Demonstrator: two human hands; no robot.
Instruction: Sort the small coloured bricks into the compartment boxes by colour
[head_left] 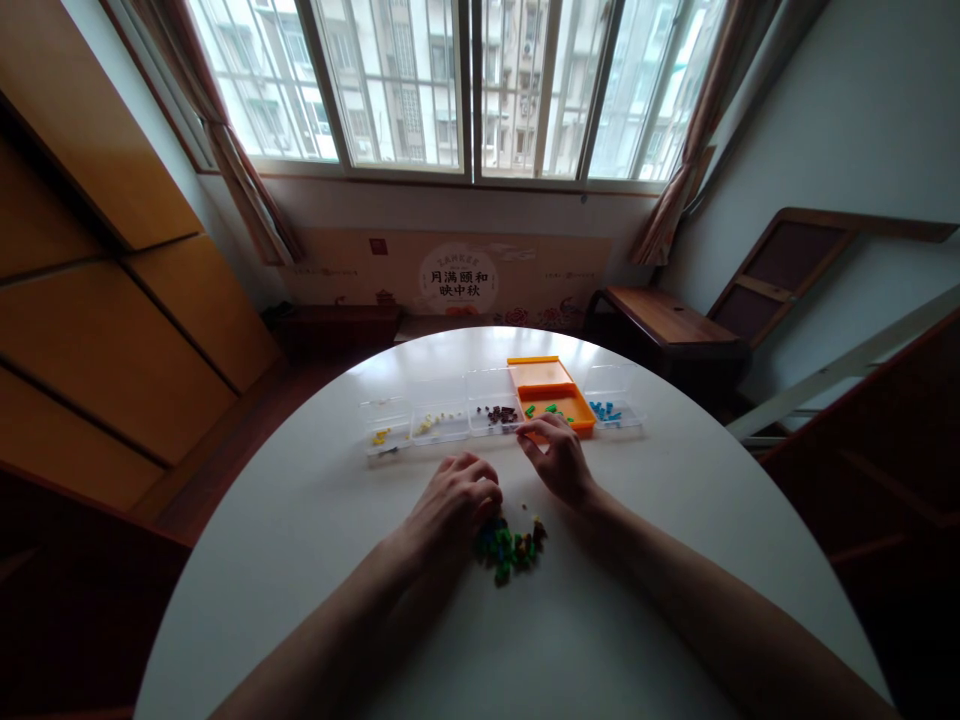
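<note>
A loose pile of small building bricks [508,550], mostly green with some blue and brown, lies on the table. At its upper left edge is my left hand [456,495], fingers curled and closed; what they hold, if anything, is hidden. My right hand [561,458] reaches to the front edge of the boxes, thumb and fingers drawn together by the dark brown bricks [501,414]. Anything in that pinch is too small to make out. Just behind it stands an open orange box [583,428] with a few green bricks [553,409] inside.
Clear lidded boxes form a row with the orange one, holding yellow bricks [381,437], cream bricks [431,424] and blue bricks [604,411]. The round white table [300,560] has its far edge behind them. A wooden chair [675,315] stands beyond on the right.
</note>
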